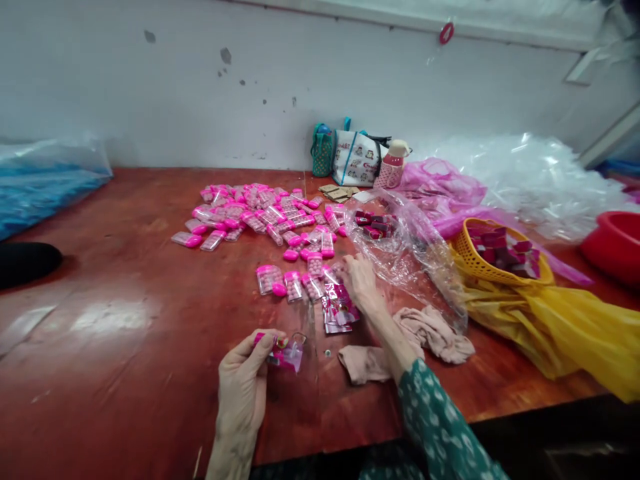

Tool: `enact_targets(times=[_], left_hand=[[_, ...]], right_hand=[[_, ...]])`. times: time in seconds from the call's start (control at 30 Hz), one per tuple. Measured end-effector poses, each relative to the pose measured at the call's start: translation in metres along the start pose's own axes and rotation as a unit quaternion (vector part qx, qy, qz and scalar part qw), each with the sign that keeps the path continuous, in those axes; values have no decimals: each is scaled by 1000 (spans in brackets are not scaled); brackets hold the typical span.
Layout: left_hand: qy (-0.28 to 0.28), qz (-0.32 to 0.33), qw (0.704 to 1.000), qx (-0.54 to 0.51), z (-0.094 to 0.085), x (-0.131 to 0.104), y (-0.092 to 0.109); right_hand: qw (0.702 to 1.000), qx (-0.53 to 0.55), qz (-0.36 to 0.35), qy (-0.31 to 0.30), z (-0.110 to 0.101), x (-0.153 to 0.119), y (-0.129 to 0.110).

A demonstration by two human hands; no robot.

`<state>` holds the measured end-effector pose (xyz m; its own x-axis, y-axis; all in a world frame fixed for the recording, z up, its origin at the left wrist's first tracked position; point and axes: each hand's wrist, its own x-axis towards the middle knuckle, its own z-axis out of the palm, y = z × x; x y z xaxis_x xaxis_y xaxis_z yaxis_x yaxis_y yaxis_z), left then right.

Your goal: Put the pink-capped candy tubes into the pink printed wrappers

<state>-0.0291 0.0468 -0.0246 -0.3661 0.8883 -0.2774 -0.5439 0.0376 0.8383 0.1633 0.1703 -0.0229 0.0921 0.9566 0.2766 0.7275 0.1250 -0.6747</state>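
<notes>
Near the front of the red-brown table, my left hand [245,380] pinches a small pink printed packet [290,357] between thumb and fingers. My right hand [363,283] reaches to the right end of a row of clear containers with pink caps; its fingers are bent and what they touch is partly hidden. Just left of that hand lies a stack of magenta sachets [336,310]. One pink-capped container [293,285] stands out in the row, and a large pile of similar containers [250,210] is spread behind it.
A crumpled beige cloth [433,333] lies beside my right forearm. Farther right are a clear plastic bag [410,260], a yellow basket [465,247] of dark red packets, yellow plastic [570,320] and a red basin [613,247]. A patterned bag [356,159] stands by the wall.
</notes>
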Motion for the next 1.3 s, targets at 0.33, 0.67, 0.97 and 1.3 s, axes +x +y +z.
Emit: enact_targets(times=[0.33,0.67,0.97,1.3], left_hand=[[-7,15,999,-48,-8,-1,7],[-23,29,998,-45,-5,-2,5],[-88,126,988,31,-3,-11,3],[-123,69,987,77,0,-13,-8]], right_hand=[[991,120,33,-46,-10,-6,9],[785,555,272,-41,-22,-99,-50],[760,595,262,-32,-4,-117,-64],[784,563,259,25,6,-127,-64]])
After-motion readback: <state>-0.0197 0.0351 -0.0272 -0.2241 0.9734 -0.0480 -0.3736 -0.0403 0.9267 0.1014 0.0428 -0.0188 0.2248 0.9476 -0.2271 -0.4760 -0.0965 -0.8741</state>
